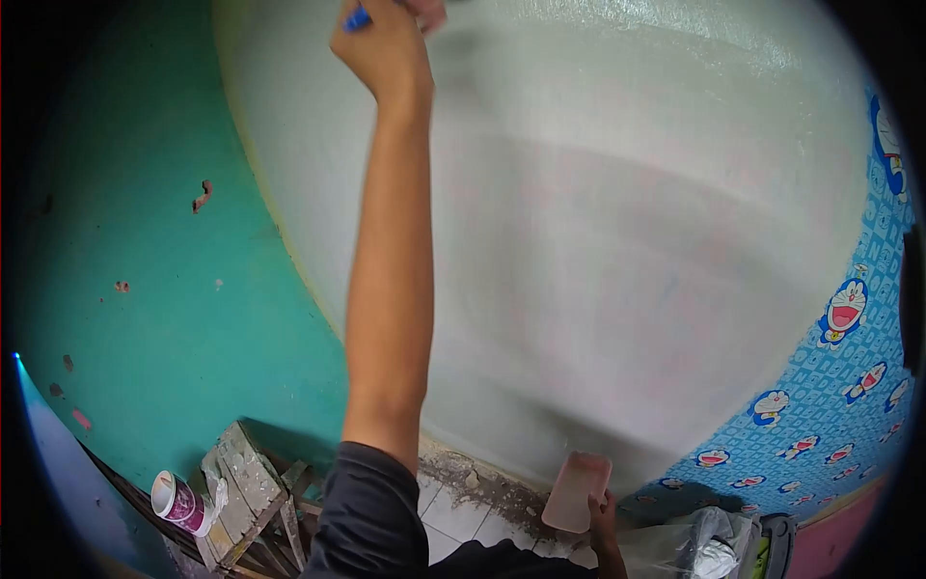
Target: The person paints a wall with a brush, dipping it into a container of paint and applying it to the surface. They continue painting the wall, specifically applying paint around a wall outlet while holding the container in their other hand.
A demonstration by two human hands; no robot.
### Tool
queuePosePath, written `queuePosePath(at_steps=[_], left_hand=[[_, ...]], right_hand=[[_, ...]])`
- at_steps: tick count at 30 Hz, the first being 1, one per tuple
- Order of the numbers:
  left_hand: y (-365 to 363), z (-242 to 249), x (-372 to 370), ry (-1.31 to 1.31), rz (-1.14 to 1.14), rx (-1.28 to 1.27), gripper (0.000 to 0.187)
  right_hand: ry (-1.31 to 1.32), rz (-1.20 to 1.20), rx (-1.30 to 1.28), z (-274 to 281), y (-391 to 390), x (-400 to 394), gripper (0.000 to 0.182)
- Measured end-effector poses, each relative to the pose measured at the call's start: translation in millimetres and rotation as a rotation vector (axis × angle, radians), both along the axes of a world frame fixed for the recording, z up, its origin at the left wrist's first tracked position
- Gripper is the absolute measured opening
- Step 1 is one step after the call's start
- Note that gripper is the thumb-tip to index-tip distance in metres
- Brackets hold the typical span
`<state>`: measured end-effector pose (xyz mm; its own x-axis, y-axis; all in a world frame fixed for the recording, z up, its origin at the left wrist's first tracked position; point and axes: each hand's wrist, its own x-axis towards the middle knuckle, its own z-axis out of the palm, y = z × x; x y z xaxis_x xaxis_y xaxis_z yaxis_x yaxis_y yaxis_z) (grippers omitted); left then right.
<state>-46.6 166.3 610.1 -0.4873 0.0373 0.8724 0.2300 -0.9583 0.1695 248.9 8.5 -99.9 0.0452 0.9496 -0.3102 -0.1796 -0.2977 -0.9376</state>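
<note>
My left hand (386, 43) is raised at the top of the head view, in front of the white wall (579, 241). Its fingers are closed round a blue handle (358, 18); the rest of that tool is blurred or cut off by the frame's top edge. Low down, near my body, my right hand (603, 521) grips the right edge of a shallow pink tray (577, 492). The tray is tilted, and a pale layer shows inside it. Wet-looking, glossy patches shine on the upper part of the white wall.
A green wall (174, 261) with chipped spots lies left. Below it, a paint-stained wooden stool (241, 492) stands beside a purple and white bucket (178, 502). Blue cartoon wallpaper (801, 415) covers the right side, above clear plastic sheeting (675, 545). White floor tiles (455, 511) show below.
</note>
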Motion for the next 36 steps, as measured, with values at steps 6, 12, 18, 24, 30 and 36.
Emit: queuePosePath(at_steps=[6,12,18,24,30,36], left_hand=[[15,-236,1,-0.303,-0.050,-0.279,0.035],[-32,-528,9,-0.441,-0.046,-0.681,0.033],[-64,-686,2,-0.407,-0.046,-1.024,0.032],[-38,-665,4,-0.380,-0.064,-1.130,0.036],[-41,-514,3,-0.321,-0.057,-0.987,0.038],[-53,-491,-4,-0.452,-0.137,-0.662,0.034]], right_hand=[[-0.021,0.018,0.018,12,0,2,0.061],[0.006,0.011,0.008,27,-3,4,0.057],[-0.031,0.021,0.042,48,1,0,0.056],[0.005,0.044,-0.013,50,2,1,0.065],[-0.013,0.032,-0.002,37,-4,-1,0.062],[-0.011,0.053,-0.004,41,-5,-3,0.057]])
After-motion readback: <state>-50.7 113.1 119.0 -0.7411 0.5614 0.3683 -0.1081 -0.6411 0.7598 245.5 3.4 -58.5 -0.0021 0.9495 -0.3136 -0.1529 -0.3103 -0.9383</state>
